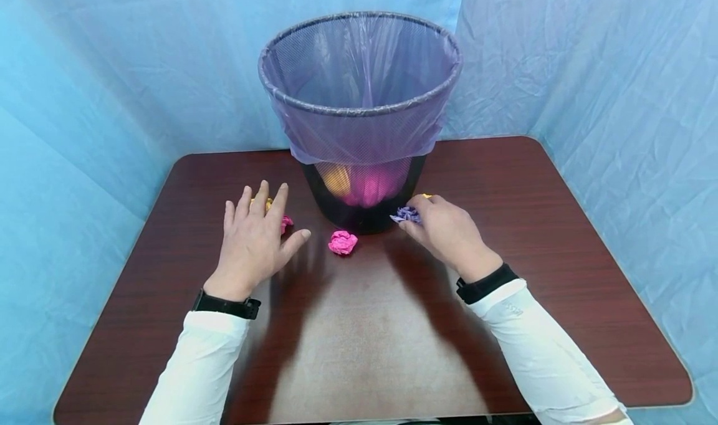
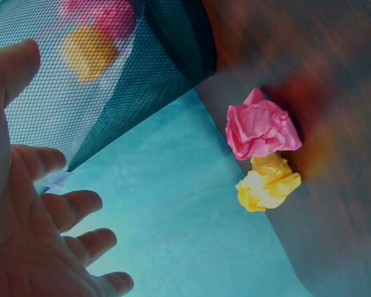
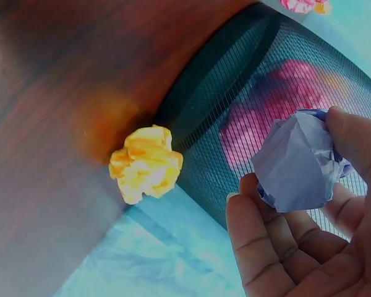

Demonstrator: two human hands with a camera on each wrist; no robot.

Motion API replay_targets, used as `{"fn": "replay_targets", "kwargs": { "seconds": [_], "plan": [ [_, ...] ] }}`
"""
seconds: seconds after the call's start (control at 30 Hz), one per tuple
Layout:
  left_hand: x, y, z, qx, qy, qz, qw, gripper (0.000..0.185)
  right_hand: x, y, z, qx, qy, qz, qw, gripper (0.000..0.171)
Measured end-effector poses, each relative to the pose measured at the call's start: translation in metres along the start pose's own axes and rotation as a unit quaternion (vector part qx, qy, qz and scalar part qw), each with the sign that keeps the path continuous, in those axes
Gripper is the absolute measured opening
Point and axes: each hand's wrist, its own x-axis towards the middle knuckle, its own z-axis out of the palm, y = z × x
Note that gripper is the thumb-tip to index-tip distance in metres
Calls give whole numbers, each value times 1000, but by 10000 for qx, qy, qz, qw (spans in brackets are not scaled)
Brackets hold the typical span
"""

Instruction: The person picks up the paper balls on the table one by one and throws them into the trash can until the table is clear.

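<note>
My right hand (image 1: 451,235) pinches a crumpled purple paper ball (image 3: 297,162) between thumb and fingers, close beside the lower right of the mesh wastebasket (image 1: 359,219). Just beyond that hand a yellow paper ball (image 3: 147,164) lies on the table by the basket's base. With fingers spread, my left hand (image 1: 252,241) holds nothing and hovers left of the basket. Partly hidden behind its fingers are a pink paper ball (image 2: 261,125) and another yellow paper ball (image 2: 269,184), side by side on the table. One more pink paper ball (image 1: 343,242) sits in front of the basket.
A translucent purple liner (image 1: 364,135) is folded over the basket's rim. Yellow and pink paper balls (image 1: 373,185) show through the mesh at the bottom. The brown table (image 1: 561,275) is bordered by light blue cloth (image 1: 617,101) at the back and sides.
</note>
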Motion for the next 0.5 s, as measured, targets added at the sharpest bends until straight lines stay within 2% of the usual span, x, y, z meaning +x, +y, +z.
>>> {"fn": "replay_targets", "kwargs": {
  "seconds": [0.5],
  "plan": [
    [8, 0, -18, 44, 214, 144, 9997, 86, 7, 7, -20, 23, 224, 92, 9997, 39]
  ]
}}
